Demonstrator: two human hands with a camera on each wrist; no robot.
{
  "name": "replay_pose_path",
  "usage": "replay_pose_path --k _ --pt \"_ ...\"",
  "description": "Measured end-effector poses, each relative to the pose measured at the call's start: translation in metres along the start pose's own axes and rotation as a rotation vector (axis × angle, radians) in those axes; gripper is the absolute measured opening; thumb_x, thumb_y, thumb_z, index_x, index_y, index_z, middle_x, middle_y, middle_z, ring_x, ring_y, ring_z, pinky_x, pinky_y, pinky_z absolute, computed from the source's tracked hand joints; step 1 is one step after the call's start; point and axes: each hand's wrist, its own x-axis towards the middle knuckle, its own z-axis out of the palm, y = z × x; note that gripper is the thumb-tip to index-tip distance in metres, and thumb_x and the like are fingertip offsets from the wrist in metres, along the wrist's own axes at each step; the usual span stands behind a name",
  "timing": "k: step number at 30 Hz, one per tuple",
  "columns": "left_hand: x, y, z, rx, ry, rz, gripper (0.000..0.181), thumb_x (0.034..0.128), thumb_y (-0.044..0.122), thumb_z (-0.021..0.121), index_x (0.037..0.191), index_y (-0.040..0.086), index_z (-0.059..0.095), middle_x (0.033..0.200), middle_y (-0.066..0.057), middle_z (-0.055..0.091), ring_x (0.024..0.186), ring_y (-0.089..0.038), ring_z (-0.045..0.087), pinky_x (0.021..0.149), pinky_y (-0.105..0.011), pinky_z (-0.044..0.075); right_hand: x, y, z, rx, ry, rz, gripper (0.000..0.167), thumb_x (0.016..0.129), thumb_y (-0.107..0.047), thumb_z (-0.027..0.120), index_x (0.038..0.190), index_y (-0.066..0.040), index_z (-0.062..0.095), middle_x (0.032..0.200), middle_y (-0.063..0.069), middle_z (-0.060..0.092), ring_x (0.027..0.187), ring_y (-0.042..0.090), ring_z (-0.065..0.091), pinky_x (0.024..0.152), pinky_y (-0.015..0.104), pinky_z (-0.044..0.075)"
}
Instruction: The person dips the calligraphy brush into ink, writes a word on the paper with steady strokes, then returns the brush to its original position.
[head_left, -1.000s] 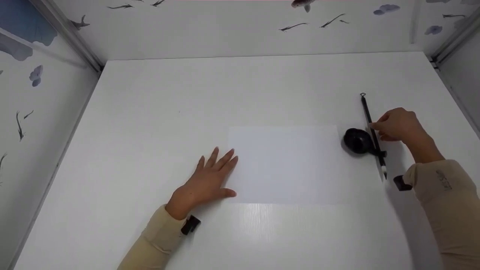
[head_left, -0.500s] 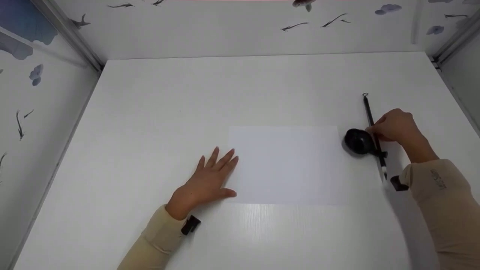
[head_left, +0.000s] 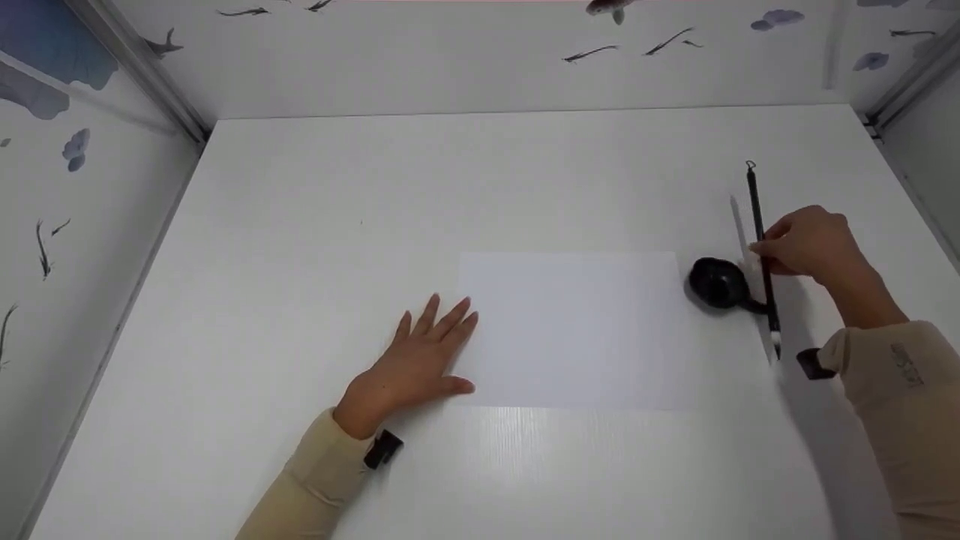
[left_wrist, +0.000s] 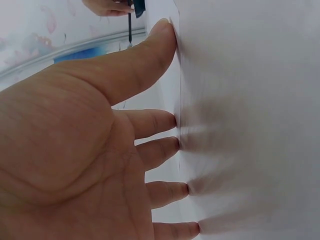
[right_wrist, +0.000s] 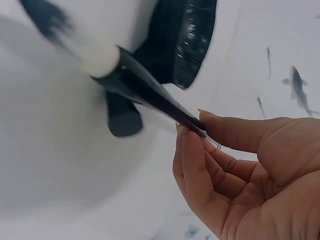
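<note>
My right hand (head_left: 814, 240) pinches the dark handle of an ink brush (head_left: 756, 202) between thumb and fingertips. The brush has a loop at its far end and pale bristles with a black tip, seen close in the right wrist view (right_wrist: 97, 55). Just left of it sits a small black dish (head_left: 718, 283) with a short stub handle, and the brush passes over that handle. My left hand (head_left: 409, 367) lies with fingers spread at the left edge of a white sheet of paper (head_left: 570, 330). In the left wrist view its fingertips (left_wrist: 165, 120) touch the surface.
The white table (head_left: 375, 180) meets a back panel (head_left: 450, 67) printed with fish and plants. A similar panel (head_left: 112, 187) stands on the left, and a plain one rises at the right.
The brush has lifted off the dish's handle and shifted right and away, standing apart from its shadow. My right hand rose with it. My left hand has stayed in place.
</note>
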Motion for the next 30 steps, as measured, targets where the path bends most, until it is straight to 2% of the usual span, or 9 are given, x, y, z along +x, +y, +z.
replay_pose_path --k 4,6,10,14,19,26,30 --pt "0.001 0.0 -0.001 -0.011 -0.001 0.0 0.088 0.0871 0.044 0.067 0.154 0.011 0.019 0.16 -0.003 0.006 0.144 -0.036 -0.005 0.108 -0.062 0.006 -0.011 -0.006 -0.012 0.013 0.056 -0.005 0.051 0.095 -0.027 0.058 0.117 0.018 0.052 0.074 0.011 0.07 0.062 0.013 0.067 0.074 0.048 0.047" --pt "0.001 0.0 -0.001 -0.019 0.001 0.0 0.088 0.0872 0.043 0.067 0.154 0.011 0.02 0.16 -0.003 0.006 0.143 -0.036 -0.005 0.108 -0.062 0.005 -0.017 -0.01 -0.016 0.036 0.105 -0.011 0.049 0.096 -0.027 0.058 0.117 0.016 0.052 0.082 0.016 0.07 0.061 0.01 0.067 0.071 0.043 0.05" --pt "0.0 0.001 -0.002 -0.018 -0.002 -0.007 0.088 0.0872 0.044 0.067 0.154 0.012 0.019 0.16 -0.003 0.006 0.144 -0.036 -0.005 0.108 -0.062 0.005 -0.029 -0.02 -0.022 0.112 0.204 -0.032 0.046 0.096 -0.026 0.058 0.119 0.013 0.052 0.104 0.029 0.062 0.061 0.001 0.063 0.061 0.025 0.053" --pt "0.001 0.001 -0.001 -0.011 -0.005 -0.011 0.088 0.0874 0.045 0.066 0.154 0.012 0.019 0.16 -0.002 0.005 0.144 -0.035 -0.005 0.108 -0.061 0.005 -0.042 -0.029 -0.024 0.157 0.301 -0.054 0.048 0.097 -0.028 0.055 0.124 0.011 0.05 0.111 0.032 0.056 0.06 -0.009 0.057 0.056 0.013 0.048" --pt "0.002 0.001 0.0 -0.005 -0.004 -0.014 0.088 0.0876 0.044 0.066 0.154 0.012 0.018 0.16 -0.002 0.005 0.144 -0.034 -0.005 0.109 -0.061 0.005 -0.056 -0.034 -0.018 0.155 0.45 -0.072 0.047 0.097 -0.03 0.053 0.125 0.007 0.053 0.113 0.027 0.057 0.063 -0.016 0.049 0.056 0.007 0.042" --pt "0.001 0.002 -0.001 0.01 0.006 0.003 0.087 0.0876 0.044 0.066 0.154 0.01 0.02 0.16 -0.004 0.007 0.144 -0.036 -0.003 0.108 -0.062 0.007 -0.07 -0.037 -0.005 0.24 0.624 -0.115 0.042 0.095 -0.023 0.058 0.125 0.005 0.056 0.106 0.012 0.057 0.075 -0.011 0.049 0.061 0.005 0.043" --pt "0.0 0.002 -0.001 0.017 0.013 0.014 0.087 0.0876 0.044 0.066 0.153 0.009 0.021 0.16 -0.005 0.008 0.143 -0.038 -0.002 0.107 -0.063 0.008 -0.075 -0.04 0.001 0.238 0.745 -0.156 0.037 0.094 -0.023 0.061 0.122 0.001 0.061 0.104 0.008 0.061 0.08 -0.011 0.051 0.068 0.006 0.043"
